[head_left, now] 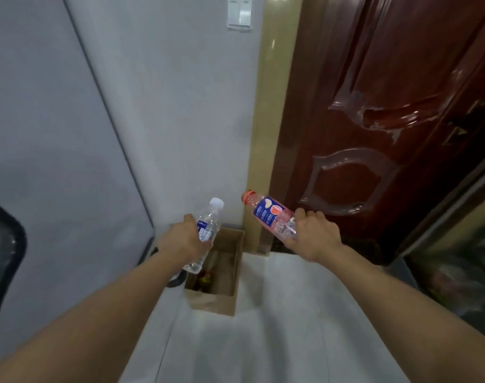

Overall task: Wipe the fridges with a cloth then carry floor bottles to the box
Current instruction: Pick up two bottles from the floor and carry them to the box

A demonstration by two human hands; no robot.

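My left hand (pixel 183 239) grips a clear water bottle (pixel 209 222) with a white cap and a blue label, held above the left side of an open cardboard box (pixel 230 277). My right hand (pixel 311 234) grips a pink drink bottle (pixel 266 210) with an orange cap and a blue label, tilted up to the left, above and right of the box. The box stands on the pale floor against the wall corner. Inside it something red and yellow shows, along with what looks like clear bottles. Both arms reach forward.
A grey fridge side (pixel 56 161) fills the left. A dark red wooden door (pixel 387 120) with a yellowish frame (pixel 266 134) stands to the right. A light switch (pixel 240 13) is on the wall above. A black cable (pixel 177 280) lies left of the box.
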